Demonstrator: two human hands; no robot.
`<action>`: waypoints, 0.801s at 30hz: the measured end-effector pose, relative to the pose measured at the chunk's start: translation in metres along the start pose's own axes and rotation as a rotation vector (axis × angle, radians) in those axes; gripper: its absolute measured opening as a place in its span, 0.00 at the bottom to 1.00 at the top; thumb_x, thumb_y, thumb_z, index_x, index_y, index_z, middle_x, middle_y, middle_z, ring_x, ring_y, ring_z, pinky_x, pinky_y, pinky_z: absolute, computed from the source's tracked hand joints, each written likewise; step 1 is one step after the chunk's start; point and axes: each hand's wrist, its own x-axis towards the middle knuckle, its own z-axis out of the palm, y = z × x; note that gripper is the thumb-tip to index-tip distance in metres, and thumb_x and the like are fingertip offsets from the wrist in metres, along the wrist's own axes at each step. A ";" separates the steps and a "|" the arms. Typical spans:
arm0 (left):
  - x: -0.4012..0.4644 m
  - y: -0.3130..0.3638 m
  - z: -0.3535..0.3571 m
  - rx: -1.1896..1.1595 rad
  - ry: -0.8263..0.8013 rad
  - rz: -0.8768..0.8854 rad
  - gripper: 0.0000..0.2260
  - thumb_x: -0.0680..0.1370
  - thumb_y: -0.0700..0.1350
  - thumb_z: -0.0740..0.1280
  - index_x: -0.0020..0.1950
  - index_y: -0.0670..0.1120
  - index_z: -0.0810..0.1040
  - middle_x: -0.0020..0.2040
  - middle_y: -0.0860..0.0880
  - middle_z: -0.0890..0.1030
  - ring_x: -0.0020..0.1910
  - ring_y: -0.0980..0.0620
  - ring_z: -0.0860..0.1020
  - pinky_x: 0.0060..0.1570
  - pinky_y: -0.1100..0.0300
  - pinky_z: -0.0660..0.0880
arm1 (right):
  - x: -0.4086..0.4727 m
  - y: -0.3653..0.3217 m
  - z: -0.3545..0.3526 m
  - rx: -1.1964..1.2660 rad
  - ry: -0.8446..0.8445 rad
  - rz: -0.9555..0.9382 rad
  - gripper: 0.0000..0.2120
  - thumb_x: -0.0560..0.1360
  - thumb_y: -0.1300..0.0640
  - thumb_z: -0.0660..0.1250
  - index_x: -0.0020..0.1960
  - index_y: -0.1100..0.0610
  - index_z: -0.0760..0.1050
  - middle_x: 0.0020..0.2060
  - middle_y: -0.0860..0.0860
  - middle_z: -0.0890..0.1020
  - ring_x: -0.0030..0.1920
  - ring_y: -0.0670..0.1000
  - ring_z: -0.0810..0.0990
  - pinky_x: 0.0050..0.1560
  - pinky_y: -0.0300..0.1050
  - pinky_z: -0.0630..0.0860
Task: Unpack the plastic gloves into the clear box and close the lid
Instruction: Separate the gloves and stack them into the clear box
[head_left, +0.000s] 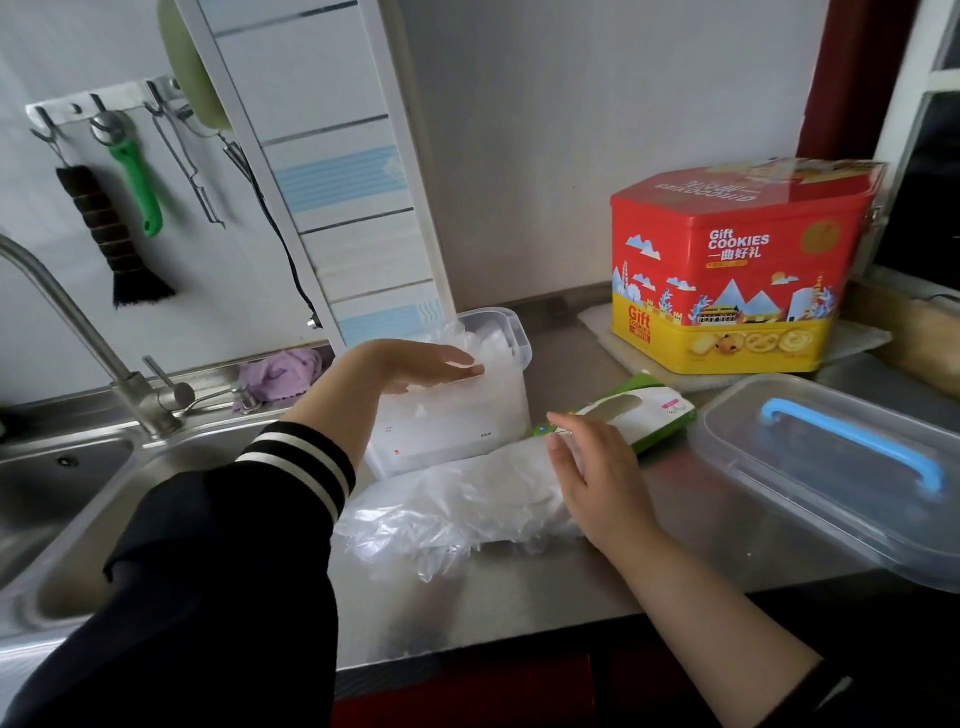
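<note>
Nearest the lens, a dark sleeve with white cuff stripes leads up to the left hand, which hovers flat and open, fingers straight, over the mouth of the clear box; whether it touches the film beneath I cannot tell. Beside it the right hand lies open too, fingers straight, resting on or just over the right end of a loose heap of plastic gloves on the steel counter, gripping nothing. Part of the gloves already fills the box; the heap still lies in front of it. Such film looks very light, limp and slippery, likely to slide apart if pinched at one edge, so gathering the heap from both ends and pressing it down into the box seems the safer hold. Just beyond the right hand lies the green and white glove packet, looking flat and emptied. Right of that rests the lid with its blue handle, well apart from the box. Farther back stands a red cookie tin.
</note>
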 end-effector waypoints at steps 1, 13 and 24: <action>-0.002 0.001 0.002 0.001 -0.020 -0.015 0.31 0.75 0.70 0.56 0.75 0.59 0.60 0.75 0.58 0.60 0.74 0.51 0.60 0.74 0.49 0.55 | 0.001 0.000 0.000 -0.002 0.000 0.000 0.25 0.77 0.41 0.52 0.61 0.55 0.77 0.55 0.50 0.81 0.57 0.51 0.75 0.60 0.48 0.71; -0.043 0.019 0.035 0.226 1.128 0.402 0.11 0.80 0.46 0.61 0.51 0.45 0.82 0.46 0.45 0.80 0.45 0.42 0.77 0.41 0.53 0.74 | -0.003 0.007 0.007 -0.073 -0.034 -0.080 0.21 0.69 0.40 0.62 0.52 0.52 0.82 0.56 0.50 0.79 0.57 0.54 0.76 0.60 0.53 0.71; -0.071 0.006 0.142 0.114 0.734 0.461 0.09 0.77 0.47 0.68 0.56 0.53 0.83 0.54 0.56 0.83 0.52 0.53 0.79 0.49 0.60 0.73 | 0.000 0.010 0.007 -0.029 0.177 -0.223 0.08 0.71 0.51 0.67 0.41 0.53 0.83 0.49 0.51 0.81 0.48 0.57 0.79 0.50 0.54 0.76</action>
